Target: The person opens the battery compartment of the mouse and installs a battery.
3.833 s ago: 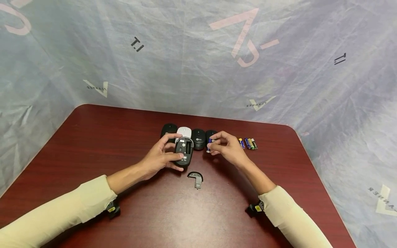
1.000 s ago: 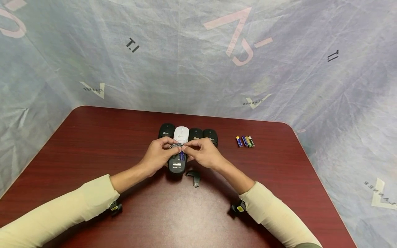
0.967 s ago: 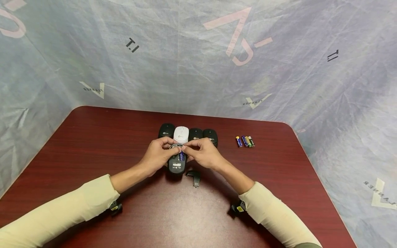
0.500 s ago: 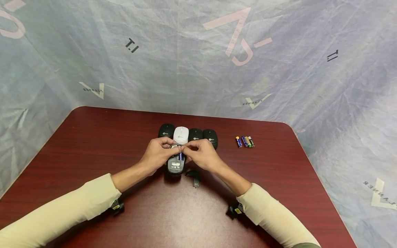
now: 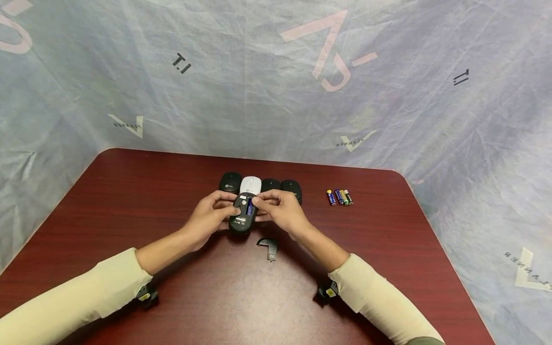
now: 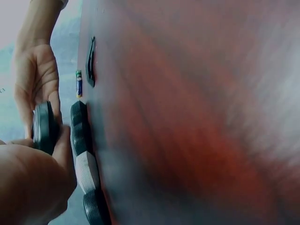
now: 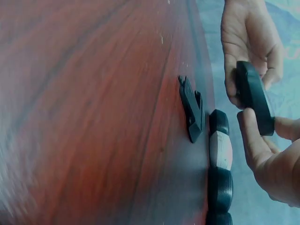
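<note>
Pale glare pools on the table (image 5: pixel 267 306) in the head view, while both wrist views look soft and hazy.

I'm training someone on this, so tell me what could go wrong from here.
The blue battery lies uncovered in the held black mouse, so it might fall out if the mouse is turned over. The mouse is up off the table between the left hand and right hand, so a slip could drop it. The loose cover lies nearby, where a hand might knock it away.
</note>
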`<state>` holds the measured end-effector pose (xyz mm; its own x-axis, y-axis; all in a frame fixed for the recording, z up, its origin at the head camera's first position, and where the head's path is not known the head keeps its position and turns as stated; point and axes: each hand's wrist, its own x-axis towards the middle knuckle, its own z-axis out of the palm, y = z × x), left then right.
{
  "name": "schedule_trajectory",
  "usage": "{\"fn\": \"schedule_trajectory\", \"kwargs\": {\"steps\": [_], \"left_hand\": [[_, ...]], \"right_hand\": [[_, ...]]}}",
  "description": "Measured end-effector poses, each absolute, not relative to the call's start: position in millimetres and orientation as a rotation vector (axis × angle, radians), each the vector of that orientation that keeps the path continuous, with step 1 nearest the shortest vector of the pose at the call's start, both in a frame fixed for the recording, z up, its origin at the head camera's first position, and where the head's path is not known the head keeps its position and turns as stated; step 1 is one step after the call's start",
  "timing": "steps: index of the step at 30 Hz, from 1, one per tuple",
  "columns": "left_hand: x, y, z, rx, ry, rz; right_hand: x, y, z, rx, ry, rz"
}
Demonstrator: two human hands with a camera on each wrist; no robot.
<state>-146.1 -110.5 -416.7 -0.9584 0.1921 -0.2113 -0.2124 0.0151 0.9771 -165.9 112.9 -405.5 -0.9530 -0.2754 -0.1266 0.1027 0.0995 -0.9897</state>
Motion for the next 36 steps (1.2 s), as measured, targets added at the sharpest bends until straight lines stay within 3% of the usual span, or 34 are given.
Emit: {"fn": "schedule_trajectory", "kwargs": {"steps": [20,36], "left_hand": [[-120.6,-133.9,-412.2,-0.099,2.175,2.085],[-117.8,-168.1,-409.9,-0.106,2.570,1.622]], "right_hand": [[-123.8,83.6,-391.3,-0.222,1.841,-1.892],[-131.4,38.3,-408.2,-0.308,1.721,-1.790]]}}
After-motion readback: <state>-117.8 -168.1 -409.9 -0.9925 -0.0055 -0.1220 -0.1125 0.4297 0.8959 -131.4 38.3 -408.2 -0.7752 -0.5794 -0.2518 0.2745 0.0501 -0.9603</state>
